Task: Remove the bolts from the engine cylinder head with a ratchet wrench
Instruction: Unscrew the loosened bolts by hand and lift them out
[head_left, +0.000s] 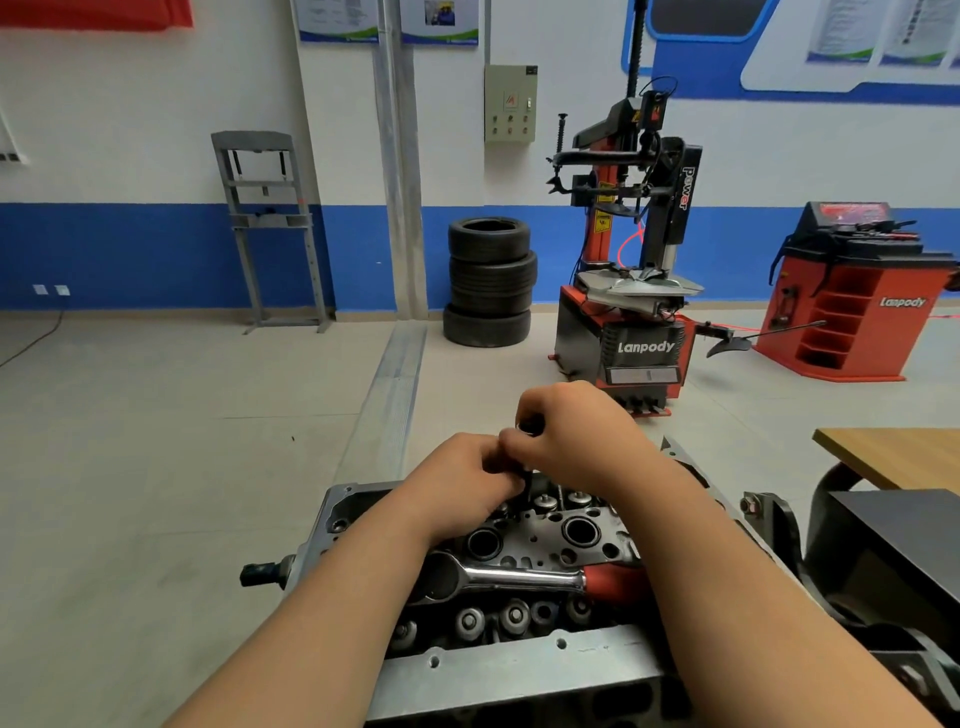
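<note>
The grey engine cylinder head (524, 670) fills the lower middle of the head view, with round wells and several bolt and valve tops showing. A chrome ratchet wrench (519, 576) with a red handle lies flat across its top, untouched. Above the far side, my right hand (576, 431) is closed around the top of a dark upright tool or bolt (530, 427). My left hand (467, 480) pinches the same dark shaft lower down, just over the head. Most of the shaft is hidden by my fingers.
A stack of tyres (489, 280) stands by the far wall. A red tyre changer (631, 291) stands just beyond the head, a red wheel balancer (862, 296) at right. A wooden table corner (893, 452) and black stand parts sit close on my right.
</note>
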